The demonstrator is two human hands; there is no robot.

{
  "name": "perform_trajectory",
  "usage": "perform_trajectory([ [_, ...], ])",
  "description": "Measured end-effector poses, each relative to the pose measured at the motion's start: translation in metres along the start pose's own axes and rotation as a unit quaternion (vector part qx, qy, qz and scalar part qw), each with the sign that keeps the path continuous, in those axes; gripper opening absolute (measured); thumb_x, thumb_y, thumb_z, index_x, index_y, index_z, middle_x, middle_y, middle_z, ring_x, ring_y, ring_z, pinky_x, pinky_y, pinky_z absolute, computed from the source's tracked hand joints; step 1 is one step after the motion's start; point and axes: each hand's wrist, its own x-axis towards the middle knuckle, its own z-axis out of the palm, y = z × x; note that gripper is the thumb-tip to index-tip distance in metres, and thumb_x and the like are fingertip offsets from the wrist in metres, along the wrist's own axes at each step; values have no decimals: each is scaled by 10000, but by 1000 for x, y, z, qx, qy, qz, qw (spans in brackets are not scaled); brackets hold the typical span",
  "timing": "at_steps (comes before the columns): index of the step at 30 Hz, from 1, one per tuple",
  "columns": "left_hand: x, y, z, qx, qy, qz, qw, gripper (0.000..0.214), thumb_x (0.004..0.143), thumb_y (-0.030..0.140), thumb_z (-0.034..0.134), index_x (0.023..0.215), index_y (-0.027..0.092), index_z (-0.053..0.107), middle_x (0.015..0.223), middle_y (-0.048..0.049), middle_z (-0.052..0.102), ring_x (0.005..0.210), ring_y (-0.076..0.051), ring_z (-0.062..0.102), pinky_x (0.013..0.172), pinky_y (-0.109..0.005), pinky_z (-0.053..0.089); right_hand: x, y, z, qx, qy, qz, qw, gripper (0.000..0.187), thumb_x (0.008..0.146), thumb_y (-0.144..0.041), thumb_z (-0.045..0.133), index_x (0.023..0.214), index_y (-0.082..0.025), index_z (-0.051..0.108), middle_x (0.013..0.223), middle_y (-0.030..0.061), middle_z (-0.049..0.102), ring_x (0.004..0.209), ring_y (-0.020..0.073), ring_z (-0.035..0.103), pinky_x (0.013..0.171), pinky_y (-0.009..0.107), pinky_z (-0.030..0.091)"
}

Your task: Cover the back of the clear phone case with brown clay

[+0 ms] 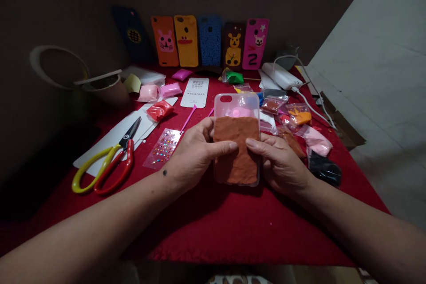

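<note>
A clear phone case [220, 105] is held upright above the red cloth, its lower two thirds coated with brown clay [235, 171]. The upper part around the camera hole is bare and see-through. My left hand [196, 153] grips the case's left edge, thumb pressed on the clay. On the opposite edge my right hand [282, 159] grips it too, its thumb also flat on the clay. The fingers of both hands are partly hidden behind the case. Left of my left hand lie a sheet of coloured gems [163, 147] and scissors [124, 144] with yellow and red handles.
Several decorated phone cases [188, 42] lean against the back wall. Bagged clay [301, 115] in many colours lies at the right, near a white power bank [281, 76] with cables. A white card [195, 92] lies behind the case, and a cup [104, 88] stands at the left.
</note>
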Motion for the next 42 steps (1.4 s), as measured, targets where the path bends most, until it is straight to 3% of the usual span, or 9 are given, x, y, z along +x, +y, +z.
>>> perform_trajectory([
  [10, -2, 1, 3, 51, -6, -1, 999, 494, 649, 150, 807, 1072, 148, 552, 1049, -79, 700, 971, -234, 665, 812, -315, 523, 2, 5, -6, -86, 72, -8, 994, 217, 718, -321, 794, 881, -196, 724, 872, 36, 748, 739, 185, 684, 706, 325, 532],
  [17, -2, 3, 3, 60, -2, 6, 998, 477, 676, 97, 762, 1096, 151, 544, 1044, -68, 701, 952, -210, 666, 813, -299, 516, 0, 2, -4, -55, 38, -6, 998, 272, 728, -315, 781, 968, -206, 715, 938, 45, 759, 789, 199, 702, 756, 345, 541],
  [22, 0, 4, -4, 22, -27, -12, 999, 402, 728, 215, 766, 1074, 146, 574, 999, -78, 716, 900, -206, 679, 818, -317, 517, 1, 2, -6, -62, 57, -12, 996, 308, 699, -281, 801, 980, -192, 711, 965, 56, 759, 800, 204, 704, 782, 361, 539],
  [29, 2, 2, -6, 1, 8, -5, 1000, 332, 737, 181, 739, 1032, 146, 589, 912, -58, 723, 852, -182, 675, 827, -315, 503, 1, -4, 0, -12, 46, -31, 998, 234, 791, -280, 685, 1010, -207, 723, 958, 61, 760, 842, 218, 703, 808, 381, 540],
  [36, 3, 1, -10, 52, 37, 7, 998, 283, 746, 302, 739, 951, 142, 628, 879, -53, 694, 771, -159, 628, 716, -272, 473, 3, -5, 0, -11, 55, -26, 998, 185, 761, -233, 689, 935, -198, 741, 922, 65, 759, 881, 232, 693, 861, 411, 522],
  [42, 3, 1, -8, 62, 53, 18, 997, 182, 766, 269, 719, 858, 152, 614, 790, -12, 662, 712, -121, 593, 696, -253, 455, 3, -4, 0, -6, 38, -24, 999, 174, 772, -219, 679, 931, -203, 748, 914, 62, 760, 941, 244, 685, 856, 409, 526],
])
